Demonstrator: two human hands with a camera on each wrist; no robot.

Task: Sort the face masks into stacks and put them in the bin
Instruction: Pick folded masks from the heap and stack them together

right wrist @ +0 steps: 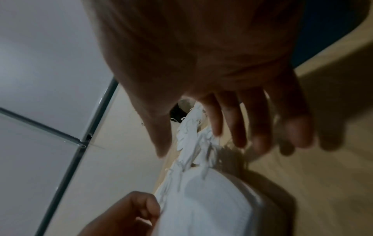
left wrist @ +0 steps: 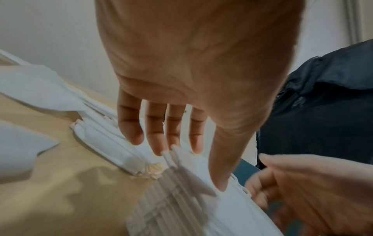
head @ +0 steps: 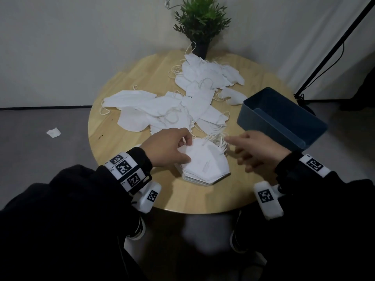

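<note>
A stack of folded white masks [head: 205, 165] lies near the front of the round wooden table [head: 113, 142]. My left hand [head: 187, 150] cups the stack's left corner, thumb on the top mask and fingers over the far edge. In the left wrist view the left hand [left wrist: 191, 167] has its fingertips against the masks' edges [left wrist: 181, 180]. My right hand [head: 243, 151] hovers just right of the stack with fingers extended toward the ear loops [head: 217, 138] and holds nothing. Loose white masks [head: 162, 110] lie spread across the middle. The dark blue bin [head: 267, 130] stands empty at the right.
A second heap of masks [head: 203, 76] lies at the back by a potted plant [head: 200, 21]. A paper scrap [head: 53, 132] is on the floor at left. A black stand [head: 334, 47] leans at the far right. Bare wood shows along the table's left and front.
</note>
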